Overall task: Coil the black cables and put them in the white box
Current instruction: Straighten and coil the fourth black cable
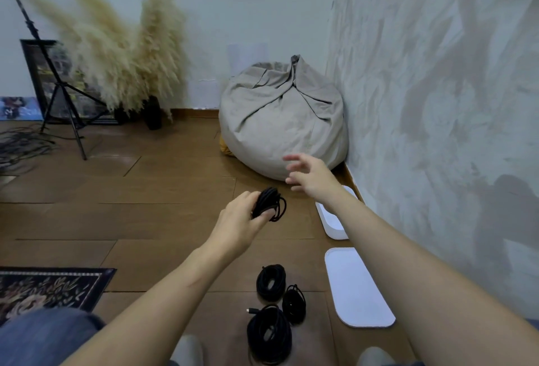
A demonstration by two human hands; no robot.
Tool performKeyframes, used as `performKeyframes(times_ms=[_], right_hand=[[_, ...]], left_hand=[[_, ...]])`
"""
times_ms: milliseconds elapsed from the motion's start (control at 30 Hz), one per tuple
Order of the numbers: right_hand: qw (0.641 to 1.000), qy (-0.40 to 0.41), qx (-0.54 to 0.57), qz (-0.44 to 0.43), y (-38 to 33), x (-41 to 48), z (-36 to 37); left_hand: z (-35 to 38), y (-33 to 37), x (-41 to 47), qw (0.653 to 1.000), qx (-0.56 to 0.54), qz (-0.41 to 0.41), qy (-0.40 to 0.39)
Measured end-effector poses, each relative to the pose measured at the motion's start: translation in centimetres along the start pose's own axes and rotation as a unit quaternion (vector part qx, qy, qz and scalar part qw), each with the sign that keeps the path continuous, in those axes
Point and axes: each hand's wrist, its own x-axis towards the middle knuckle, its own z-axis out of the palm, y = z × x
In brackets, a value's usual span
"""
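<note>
Closest to me, below and behind both hands, lay three finished coils: a big coil (pixel 269 333), a middling coil (pixel 270 281) and a small coil (pixel 294 303) just beside it. Far to the left of my left hand, a loose tangle of dark cable (pixel 20 143) sprawled on the floor; I could not count its strands. My left hand (pixel 237 219) gripped a fourth coil (pixel 269 203), fingers and thumb curled round its loops. My right hand (pixel 309 179) hung open just beyond it, fingers spread, holding nothing, its forearm crossing over the white box (pixel 332 219). The lid (pixel 357 287) lay nearer me, apart from the box. As I judged it, the bundle wanted carrying rightward with the loops pinched tight so none sprang free, then lowering flat into the box. One box, one lid, four coils.
</note>
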Motion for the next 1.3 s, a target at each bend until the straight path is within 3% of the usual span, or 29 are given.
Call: performKeyframes(times_ms=[100, 200, 400, 633, 800, 1033, 1167, 1300], right_hand=[[0.982, -0.100, -0.154, -0.055, -0.1, 0.1, 0.8], [0.958, -0.152, -0.239, -0.034, 0.2, 0.4, 0.9], [0.940, -0.222, -0.259, -0.019, 1.2, -0.3, 0.2], [0.947, -0.243, -0.209, -0.002, 1.6, -1.2, 0.0], [0.954, -0.124, -0.271, 0.003, 2.5, -0.6, -1.0], [0.975, -0.016, -0.216, 0.044, 1.7, -0.5, 0.9], [0.991, -0.010, -0.049, 0.127, 1.3, -0.8, 1.7], [0.977, -0.029, 0.091, 0.190, 1.1, -2.0, 3.7]], left_hand=[[0.3, 0.2, -0.3, 0.997, 0.044, 0.057, -0.027], [0.7, 0.0, -0.7, 0.990, 0.074, 0.110, -0.044], [0.6, 0.4, -1.1, 0.983, 0.054, 0.165, -0.052], [0.5, 0.3, -1.0, 0.983, 0.053, 0.160, -0.078], [-0.1, -1.1, -0.9, 0.992, 0.078, 0.087, -0.051], [0.0, -0.6, -0.5, 0.998, 0.029, -0.040, 0.037], [0.0, -1.5, 0.0, 0.991, 0.075, -0.104, 0.045], [0.9, -1.8, 0.0, 0.984, 0.107, -0.133, 0.050]])
